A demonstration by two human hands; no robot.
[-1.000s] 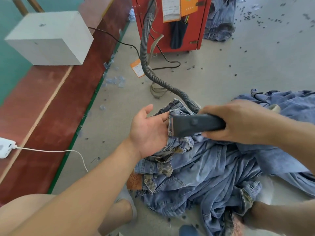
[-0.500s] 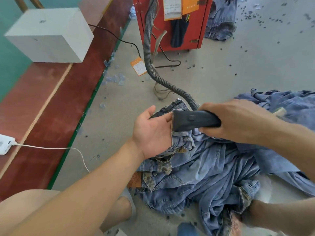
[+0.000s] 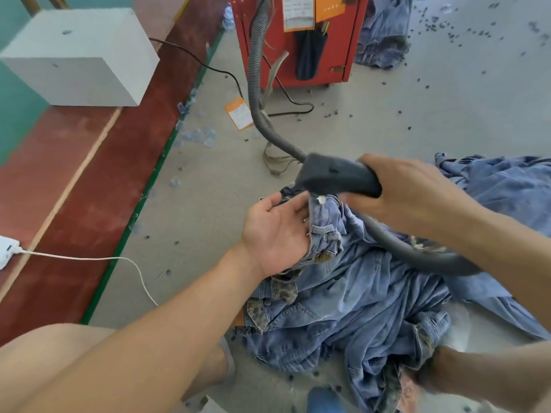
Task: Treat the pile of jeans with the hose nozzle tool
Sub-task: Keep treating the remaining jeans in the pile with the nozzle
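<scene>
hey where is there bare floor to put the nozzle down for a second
Barest: the grey floor between the red strip and the jeans pile, ahead of the left hand. Right of the red cabinet the floor is open but strewn with dark specks. Crowded: around the hose, cords and orange card below the cabinet.

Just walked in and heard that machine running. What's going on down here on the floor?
A person is working through a pile of jeans on the floor. Their left hand holds up a bunched waistband, while the right hand grips a dark nozzle just above it. The nozzle's ribbed grey hose runs back to a red machine.
</scene>
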